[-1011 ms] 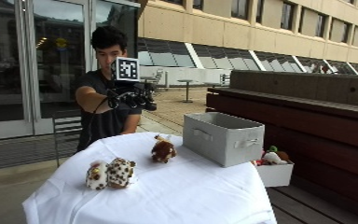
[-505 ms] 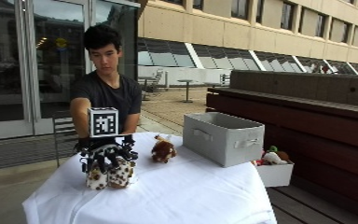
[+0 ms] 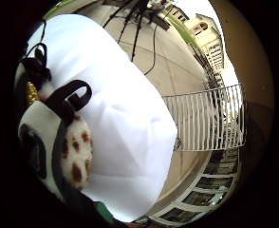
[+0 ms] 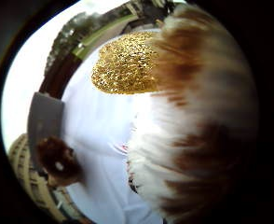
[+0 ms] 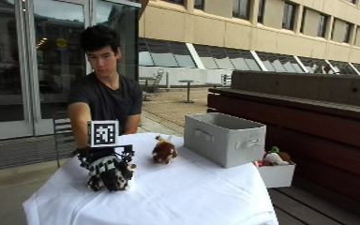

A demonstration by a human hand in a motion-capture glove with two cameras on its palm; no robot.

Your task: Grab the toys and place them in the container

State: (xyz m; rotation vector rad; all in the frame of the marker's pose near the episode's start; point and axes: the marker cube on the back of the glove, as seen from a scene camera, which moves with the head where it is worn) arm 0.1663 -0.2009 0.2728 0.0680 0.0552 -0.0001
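The gloved right hand (image 5: 107,169) sits down over the spotted plush toys (image 5: 111,177) at the near left of the white-clothed table (image 5: 186,197), its fingers (image 5: 108,173) draped down and curled around the spotted body, so it is grasping the toy rather than hovering. The thumb-side palm view is filled with brown-and-white fur and a glittery gold horn (image 4: 127,63), so the toy lies right against the palm. The grey container (image 5: 225,138) stands to the right and slightly farther back, well apart from the hand, with its open top facing up. A brown plush toy (image 5: 164,151) lies between them, on the likely path, so the carry probably needs a lift first, then a move rightward.
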